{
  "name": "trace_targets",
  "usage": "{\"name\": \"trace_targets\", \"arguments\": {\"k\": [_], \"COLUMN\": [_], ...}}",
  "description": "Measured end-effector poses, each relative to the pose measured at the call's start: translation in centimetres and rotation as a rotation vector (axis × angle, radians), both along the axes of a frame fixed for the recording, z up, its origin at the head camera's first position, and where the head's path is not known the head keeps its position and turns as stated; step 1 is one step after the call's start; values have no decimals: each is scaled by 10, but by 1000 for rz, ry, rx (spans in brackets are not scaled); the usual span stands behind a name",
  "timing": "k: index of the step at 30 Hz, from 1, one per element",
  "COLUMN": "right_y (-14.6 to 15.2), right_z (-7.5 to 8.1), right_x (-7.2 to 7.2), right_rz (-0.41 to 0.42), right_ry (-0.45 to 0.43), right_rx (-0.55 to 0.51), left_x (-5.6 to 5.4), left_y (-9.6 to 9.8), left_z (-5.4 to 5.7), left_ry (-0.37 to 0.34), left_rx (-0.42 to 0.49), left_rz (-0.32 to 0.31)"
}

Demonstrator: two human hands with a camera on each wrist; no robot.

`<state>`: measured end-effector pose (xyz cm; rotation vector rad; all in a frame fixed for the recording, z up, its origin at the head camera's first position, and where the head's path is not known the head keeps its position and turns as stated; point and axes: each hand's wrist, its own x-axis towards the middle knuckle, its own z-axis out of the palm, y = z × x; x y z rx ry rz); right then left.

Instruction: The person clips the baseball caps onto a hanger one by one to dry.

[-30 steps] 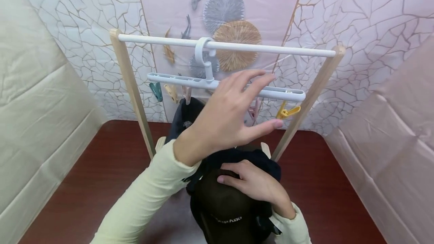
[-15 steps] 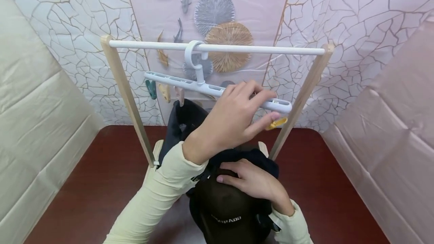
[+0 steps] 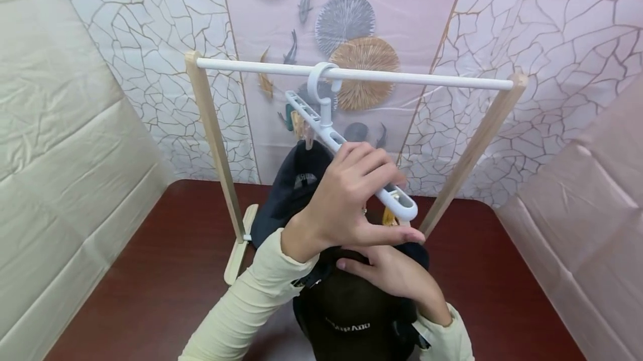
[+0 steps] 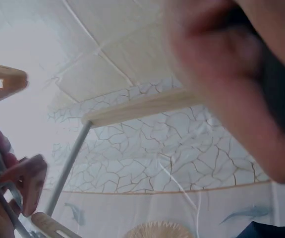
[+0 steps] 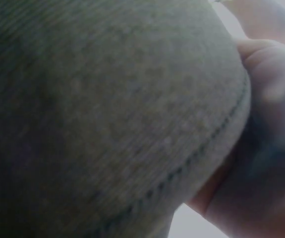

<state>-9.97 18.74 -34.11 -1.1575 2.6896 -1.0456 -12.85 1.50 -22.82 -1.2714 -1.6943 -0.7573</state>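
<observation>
A white clip hanger (image 3: 326, 128) hangs by its hook from a white rod. My left hand (image 3: 341, 193) holds its near right part, fingers curled over the bar and thumb stretched out below. Beneath that end dangles a yellow clip (image 3: 389, 217). A pale pink clip (image 3: 308, 139) at the other end grips a dark navy cap (image 3: 286, 193). Lower down, my right hand (image 3: 402, 277) grips a dark brown cap (image 3: 346, 305) with white lettering, thumb on the crown. In the right wrist view the cap's stitched edge (image 5: 201, 148) lies against the hand. Dark cloth behind it is partly hidden.
The white rod (image 3: 261, 67) spans two wooden posts (image 3: 216, 138) of a rack. One wooden foot (image 3: 238, 258) rests on the reddish-brown table (image 3: 150, 272). Pale quilted panels (image 3: 85, 143) stand at both sides, with a patterned backdrop (image 3: 161, 26) behind.
My left hand has come down onto the hanger and swung its right end toward me and lower. The right hand stays on the brown cap. The head view has shifted slightly.
</observation>
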Motion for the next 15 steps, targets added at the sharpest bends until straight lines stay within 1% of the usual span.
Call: {"name": "trace_targets", "arguments": {"k": [4, 7, 11, 13, 15], "right_y": [0, -2, -3, -3, -4], "right_z": [2, 3, 3, 1, -2], "right_x": [0, -2, -4, -5, -6], "right_rz": [-60, -75, -57, -35, -9], "right_ry": [-32, -93, -181, -190, -178], "right_rx": [19, 3, -55, -73, -81], "left_x": [0, 0, 0, 0, -1], "left_y": [-10, -17, -22, -24, -26], "left_z": [1, 2, 4, 4, 3], "left_ry": [-10, -16, -30, -36, -37], "left_rx": [60, 87, 104, 103, 94], "left_rz": [-157, -256, -373, -425, -464]}}
